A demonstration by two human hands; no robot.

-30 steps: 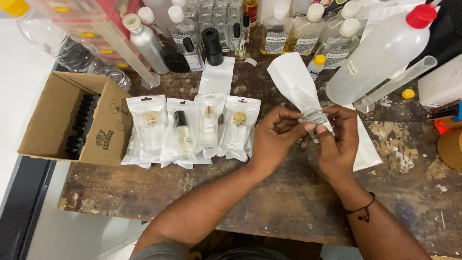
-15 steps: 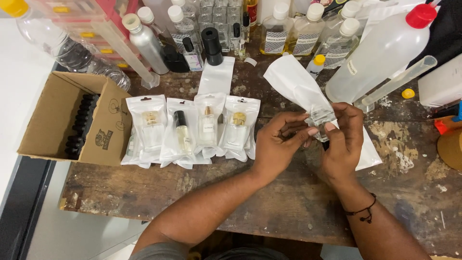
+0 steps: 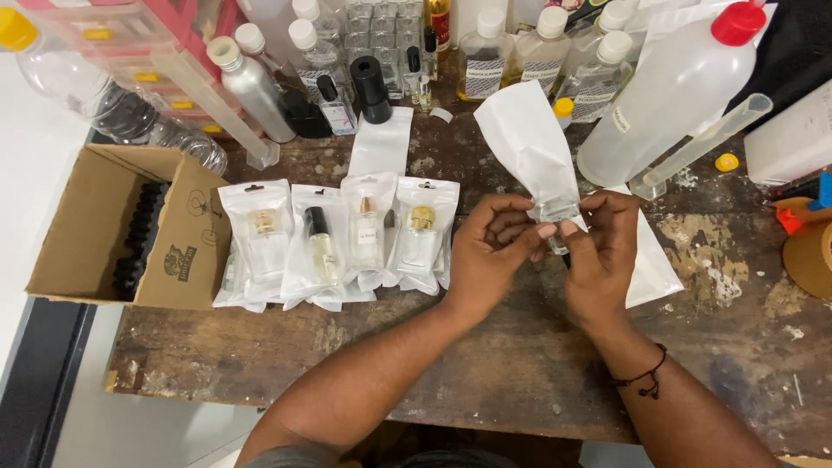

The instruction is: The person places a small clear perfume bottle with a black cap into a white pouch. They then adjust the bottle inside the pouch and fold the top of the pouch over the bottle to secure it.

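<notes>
Two bare hands meet above the middle of the worn, paint-flecked wooden counter, both pinched on the same white plastic pouch with a clear lower part. The left hand has its fingers curled together around the pouch's lower end, and the right hand, which wears a thin black cord bracelet at the wrist, has its fingertips clamped on that same end from the other side. A small clear glass bottle shows through the clear part, right between the two hands; the pouch rises tilted toward the far edge of the counter.

Toward the left edge lies a row of four filled white pouches with clear fronts, each holding a small bottle, overlapping one another side by side. One empty white pouch lies just beyond them, and another flat white pouch lies under the right hand. An open brown cardboard box of black-capped vials sits at the left edge, overhanging it. Along the far edge stand many clear bottles with white caps, a silver metal bottle, a black cylindrical cap, and a large clear squeeze bottle with a red cap lying slanted beside a clear plastic measuring tube.
</notes>
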